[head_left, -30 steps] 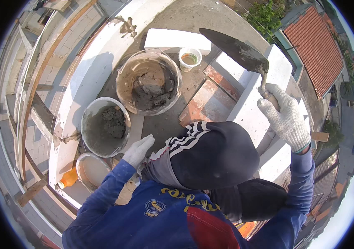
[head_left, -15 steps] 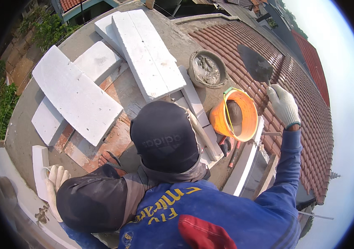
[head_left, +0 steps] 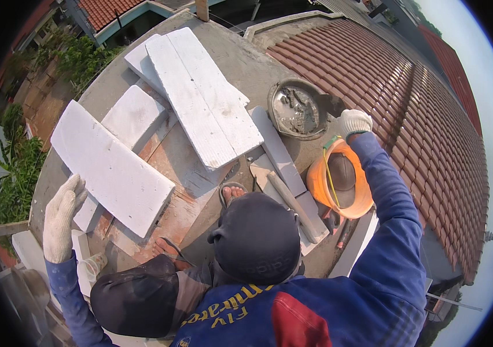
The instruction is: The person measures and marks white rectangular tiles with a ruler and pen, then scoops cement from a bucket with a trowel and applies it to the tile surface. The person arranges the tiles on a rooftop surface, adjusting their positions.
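Grey mortar sitting in round pan (head_left: 296, 109); orange bucket (head_left: 339, 186) beside it. Right hand (head_left: 353, 122) gripping trowel (head_left: 328, 104) at pan's rim, nearer than before. Left hand (head_left: 61, 217) released, fingers spread, resting by white block (head_left: 110, 166).

Both arms in blue sleeves spread wide; gloved left hand (head_left: 60, 218) hangs open, fingers extended, gloved right hand (head_left: 353, 122) is clenched.

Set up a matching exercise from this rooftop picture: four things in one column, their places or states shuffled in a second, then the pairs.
1. left hand
2. right hand
3. orange bucket
4. mortar pan

A. holds grey mortar, near the roof tiles
B. gloved, holding a trowel
C. gloved, open, beside a white block
D. below the right wrist

Pairs: 1-C, 2-B, 3-D, 4-A
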A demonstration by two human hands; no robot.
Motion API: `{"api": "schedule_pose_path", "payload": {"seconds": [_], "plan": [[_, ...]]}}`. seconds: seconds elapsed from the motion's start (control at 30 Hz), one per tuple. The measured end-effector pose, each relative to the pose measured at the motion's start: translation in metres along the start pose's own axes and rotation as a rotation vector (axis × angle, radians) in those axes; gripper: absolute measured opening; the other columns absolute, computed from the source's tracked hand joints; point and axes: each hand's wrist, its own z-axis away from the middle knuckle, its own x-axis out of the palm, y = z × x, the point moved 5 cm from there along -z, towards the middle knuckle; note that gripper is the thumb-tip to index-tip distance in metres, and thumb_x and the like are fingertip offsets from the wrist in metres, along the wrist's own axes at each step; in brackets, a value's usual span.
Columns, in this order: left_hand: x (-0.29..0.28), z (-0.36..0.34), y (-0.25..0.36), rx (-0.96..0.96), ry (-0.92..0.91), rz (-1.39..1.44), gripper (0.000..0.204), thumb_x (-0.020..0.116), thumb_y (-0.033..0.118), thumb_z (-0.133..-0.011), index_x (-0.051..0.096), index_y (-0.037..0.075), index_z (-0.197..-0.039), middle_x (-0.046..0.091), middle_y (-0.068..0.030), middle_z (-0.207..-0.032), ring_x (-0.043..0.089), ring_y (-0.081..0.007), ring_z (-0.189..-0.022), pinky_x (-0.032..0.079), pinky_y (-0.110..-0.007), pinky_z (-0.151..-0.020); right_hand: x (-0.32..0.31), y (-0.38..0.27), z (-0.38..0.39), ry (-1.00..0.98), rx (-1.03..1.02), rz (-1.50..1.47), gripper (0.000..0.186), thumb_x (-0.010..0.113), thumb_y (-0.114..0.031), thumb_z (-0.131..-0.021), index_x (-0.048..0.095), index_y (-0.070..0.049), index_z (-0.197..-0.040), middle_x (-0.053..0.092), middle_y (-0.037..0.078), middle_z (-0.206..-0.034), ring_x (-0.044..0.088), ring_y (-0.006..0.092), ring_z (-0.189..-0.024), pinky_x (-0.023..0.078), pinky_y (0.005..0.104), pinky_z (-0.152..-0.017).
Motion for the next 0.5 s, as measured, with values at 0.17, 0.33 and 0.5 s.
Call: {"api": "schedule_pose_path", "payload": {"seconds": [0.17,0.33,0.5], "plan": [[-0.018,0.007,-0.023,-0.15,0.07,-0.064,0.077,0.061,0.049,-0.116,0.051,-0.009,-0.165,0.063,-0.0289,-0.158,0.065,-0.0389,-0.144,0.049,-0.048,-0.124,0.029,-0.019,-0.02,-0.191,0.026,-0.142,0.047,0.063,-0.045,-0.107,0.086,-0.006,-0.12,0.083,0.023,-0.119,0.08,0.0433,-0.115,0.063,0.0547,-0.098],[-0.039,-0.015,-0.054,-0.256,0.092,0.008,0.079,0.063,0.051,-0.115,0.05,-0.009,-0.165,0.063,-0.0289,-0.159,0.066,-0.0367,-0.143,0.05,-0.046,-0.123,0.035,-0.027,-0.007,-0.341,0.137,-0.299,0.057,0.055,-0.051,-0.112,0.083,-0.003,-0.125,0.08,0.027,-0.126,0.077,0.0458,-0.121,0.06,0.0557,-0.104],[-0.004,-0.072,-0.034,-0.2,-0.006,-0.029,0.077,0.065,0.047,-0.115,0.05,-0.011,-0.164,0.062,-0.0287,-0.159,0.065,-0.0343,-0.144,0.049,-0.046,-0.125,0.002,-0.023,-0.003,-0.377,0.068,-0.27,0.059,0.051,-0.048,-0.114,0.082,0.001,-0.123,0.08,0.028,-0.123,0.076,0.0482,-0.119,0.059,0.056,-0.106]]}}
